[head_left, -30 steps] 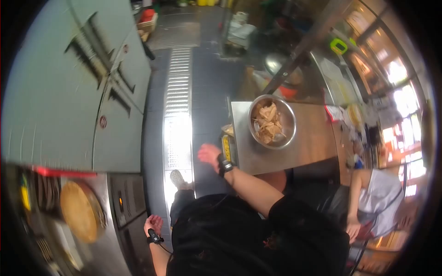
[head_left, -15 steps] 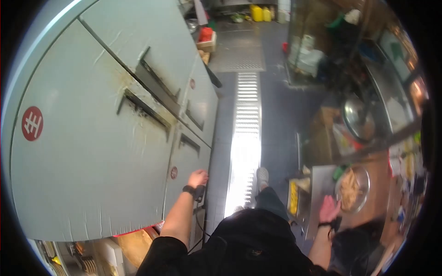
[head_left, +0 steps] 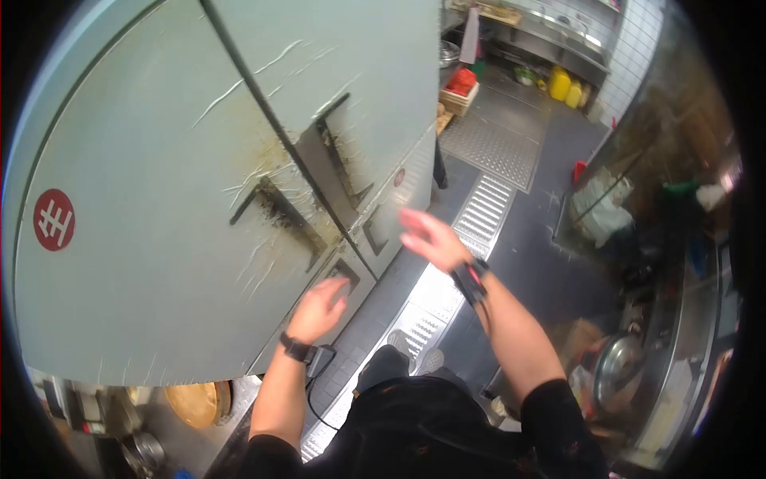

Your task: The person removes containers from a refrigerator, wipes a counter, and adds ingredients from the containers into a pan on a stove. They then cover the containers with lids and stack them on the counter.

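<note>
Beyond my nearer left grip (head_left: 317, 311), a long dark metal handle (head_left: 290, 222) slants far-left to near-right; that and my right grip (head_left: 432, 239) are empty, loosely spread.

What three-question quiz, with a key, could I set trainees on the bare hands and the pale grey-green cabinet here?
1. True or false: the bare right hand holds nothing.
2. Choose: the round sticker with a white character on the tall, pale grey-green cabinet is (a) blue, (b) red or (c) green.
3. What is worn at the wrists of the bare right hand and bare left hand?

Key: 1 true; 2 b; 3 a dark strapped device on each.
</note>
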`<move>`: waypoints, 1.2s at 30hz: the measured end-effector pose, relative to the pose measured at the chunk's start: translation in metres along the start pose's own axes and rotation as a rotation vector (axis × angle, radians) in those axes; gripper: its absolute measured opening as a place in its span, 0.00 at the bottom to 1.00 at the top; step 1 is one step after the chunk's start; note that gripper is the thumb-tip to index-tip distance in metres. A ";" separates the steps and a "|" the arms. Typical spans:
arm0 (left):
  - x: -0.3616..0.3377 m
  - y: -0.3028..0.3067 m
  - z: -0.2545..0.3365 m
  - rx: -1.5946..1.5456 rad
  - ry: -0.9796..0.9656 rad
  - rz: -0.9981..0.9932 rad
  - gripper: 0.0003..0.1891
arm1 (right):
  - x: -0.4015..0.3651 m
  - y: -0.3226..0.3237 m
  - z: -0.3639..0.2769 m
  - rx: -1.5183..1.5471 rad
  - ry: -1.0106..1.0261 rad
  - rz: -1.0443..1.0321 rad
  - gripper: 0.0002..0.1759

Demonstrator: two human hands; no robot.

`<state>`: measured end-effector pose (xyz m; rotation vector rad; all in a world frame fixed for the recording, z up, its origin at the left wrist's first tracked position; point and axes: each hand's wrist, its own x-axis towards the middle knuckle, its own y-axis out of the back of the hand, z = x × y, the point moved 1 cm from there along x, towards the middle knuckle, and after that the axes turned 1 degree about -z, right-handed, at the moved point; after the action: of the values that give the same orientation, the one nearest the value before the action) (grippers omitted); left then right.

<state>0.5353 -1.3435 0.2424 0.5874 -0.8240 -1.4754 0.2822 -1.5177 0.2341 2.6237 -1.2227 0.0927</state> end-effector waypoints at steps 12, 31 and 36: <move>-0.052 0.001 -0.101 -1.758 0.494 0.477 0.14 | 0.214 -0.092 0.060 -0.156 0.134 0.403 0.41; 0.043 -0.021 -0.088 -0.550 0.779 0.647 0.13 | 0.011 -0.172 0.000 0.725 -0.675 -0.679 0.16; 0.097 -0.005 -0.027 -0.675 0.573 0.678 0.11 | 0.013 -0.123 -0.008 0.815 -0.527 -0.559 0.15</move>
<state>0.5453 -1.4437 0.2336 0.1562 -0.0226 -0.8017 0.3845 -1.4491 0.2202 3.7852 -0.5515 -0.2788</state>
